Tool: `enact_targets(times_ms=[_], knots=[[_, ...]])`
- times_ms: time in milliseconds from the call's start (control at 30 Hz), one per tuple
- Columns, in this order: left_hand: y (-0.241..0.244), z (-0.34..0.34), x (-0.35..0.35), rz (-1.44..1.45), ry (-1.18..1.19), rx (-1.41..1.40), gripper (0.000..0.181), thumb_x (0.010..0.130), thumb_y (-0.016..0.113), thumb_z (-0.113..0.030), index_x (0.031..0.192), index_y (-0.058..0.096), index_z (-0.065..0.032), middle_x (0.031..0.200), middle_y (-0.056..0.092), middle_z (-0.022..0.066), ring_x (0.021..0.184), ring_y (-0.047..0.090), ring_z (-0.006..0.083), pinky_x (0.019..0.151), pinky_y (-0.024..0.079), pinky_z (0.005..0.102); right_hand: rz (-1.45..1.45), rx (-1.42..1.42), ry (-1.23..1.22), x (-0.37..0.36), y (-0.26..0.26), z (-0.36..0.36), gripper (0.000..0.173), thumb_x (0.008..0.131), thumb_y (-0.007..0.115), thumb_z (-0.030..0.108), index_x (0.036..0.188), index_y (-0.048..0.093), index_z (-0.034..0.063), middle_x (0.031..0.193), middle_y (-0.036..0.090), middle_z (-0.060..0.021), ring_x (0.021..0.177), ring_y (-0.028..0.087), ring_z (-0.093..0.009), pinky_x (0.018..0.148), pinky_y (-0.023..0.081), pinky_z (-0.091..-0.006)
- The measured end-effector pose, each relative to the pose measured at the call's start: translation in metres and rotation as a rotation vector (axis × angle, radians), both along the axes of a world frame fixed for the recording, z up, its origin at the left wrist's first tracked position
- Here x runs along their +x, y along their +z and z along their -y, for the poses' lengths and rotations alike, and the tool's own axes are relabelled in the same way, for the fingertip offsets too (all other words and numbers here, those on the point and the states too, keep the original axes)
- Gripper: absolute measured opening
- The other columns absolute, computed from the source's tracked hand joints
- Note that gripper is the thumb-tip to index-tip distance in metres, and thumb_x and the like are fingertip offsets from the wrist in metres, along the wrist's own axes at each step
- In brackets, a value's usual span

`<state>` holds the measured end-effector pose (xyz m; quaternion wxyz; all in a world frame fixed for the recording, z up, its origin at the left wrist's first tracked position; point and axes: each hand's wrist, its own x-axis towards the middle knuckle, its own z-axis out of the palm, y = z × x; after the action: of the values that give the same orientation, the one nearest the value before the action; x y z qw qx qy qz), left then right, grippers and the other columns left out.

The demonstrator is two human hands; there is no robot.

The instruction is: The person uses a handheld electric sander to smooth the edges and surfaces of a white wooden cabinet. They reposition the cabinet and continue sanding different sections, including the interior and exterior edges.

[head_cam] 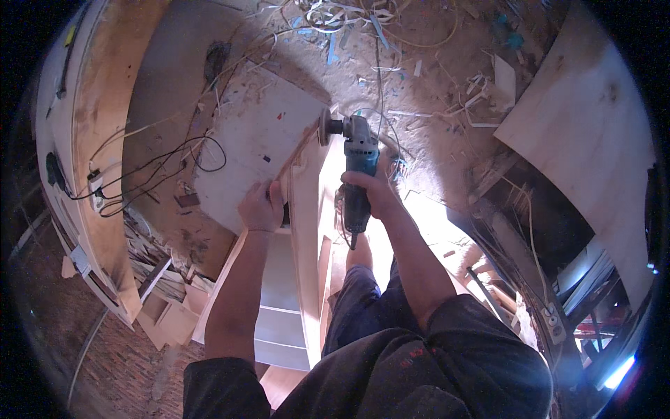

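Observation:
An angle grinder (360, 157) with a teal and black body is held in my right hand (372, 191), its round disc (325, 127) at the upper left beside the far end of a long wooden piece (304, 209). My left hand (261, 205) grips the near part of a wooden edge to the left of that piece; the fingertips are partly hidden. Light panels (282, 319) lie between the wooden sides below my left hand. Whether the disc touches the wood cannot be told.
A pale board (261, 125) lies beyond my left hand. A wooden panel (104, 105) with a power strip (97, 193) and black cables stands at left. Plastic strips (345, 15) and scraps litter the floor. At right are a large sheet (591, 105) and a socket strip (554, 323).

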<state>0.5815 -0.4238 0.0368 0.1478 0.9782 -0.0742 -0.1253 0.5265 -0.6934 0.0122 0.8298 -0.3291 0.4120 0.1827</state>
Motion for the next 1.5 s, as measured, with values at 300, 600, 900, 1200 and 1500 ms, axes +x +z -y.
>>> enact_targets(times_ms=[300,600,900,1200,1500], knots=[[-0.006,-0.004,-0.002,0.039,-0.05,0.001,0.038,0.103,0.051,-0.039,0.099,0.073,-0.0086,0.087,0.069,0.0141,0.079,0.068,0.0402,0.068,0.053,0.0493,0.036,-0.01,-0.001,0.006,-0.05,0.002,0.039,0.078,0.082,0.011,0.109,0.059,0.0014,0.088,0.065,-0.0088,0.072,0.071,-0.024,0.065,0.06,-0.0379],[-0.009,-0.007,-0.003,0.039,-0.043,-0.042,0.035,0.103,0.053,-0.037,0.1,0.073,-0.0078,0.089,0.069,0.0145,0.08,0.067,0.0404,0.069,0.053,0.049,-0.019,0.054,-0.021,0.01,-0.107,0.006,0.035,0.079,0.081,0.014,0.106,0.061,0.0011,0.087,0.067,-0.0099,0.071,0.071,-0.024,0.062,0.059,-0.0365],[-0.004,-0.009,-0.004,0.024,-0.024,0.0,0.036,0.102,0.052,-0.037,0.101,0.073,-0.0079,0.088,0.069,0.0154,0.081,0.068,0.041,0.07,0.053,0.0494,0.087,0.063,0.038,0.001,-0.04,0.009,0.042,0.078,0.082,0.012,0.111,0.059,0.0011,0.089,0.067,-0.0099,0.073,0.072,-0.024,0.065,0.061,-0.0384],[-0.001,0.001,-0.001,0.026,-0.048,-0.019,0.038,0.103,0.05,-0.038,0.1,0.073,-0.0074,0.088,0.069,0.0157,0.081,0.068,0.0413,0.07,0.053,0.0497,0.016,-0.04,0.082,-0.007,-0.079,0.006,0.051,0.077,0.087,0.013,0.118,0.059,0.0024,0.097,0.065,-0.0096,0.077,0.069,-0.02,0.065,0.06,-0.0363],[-0.007,-0.007,-0.002,-0.003,-0.032,-0.028,0.04,0.104,0.049,-0.04,0.102,0.073,-0.0077,0.091,0.07,0.0156,0.083,0.068,0.042,0.072,0.054,0.0505,-0.036,-0.02,0.024,-0.009,-0.083,0.015,0.041,0.077,0.082,0.01,0.109,0.058,0.0007,0.085,0.065,-0.0098,0.07,0.07,-0.023,0.061,0.059,-0.0361]])
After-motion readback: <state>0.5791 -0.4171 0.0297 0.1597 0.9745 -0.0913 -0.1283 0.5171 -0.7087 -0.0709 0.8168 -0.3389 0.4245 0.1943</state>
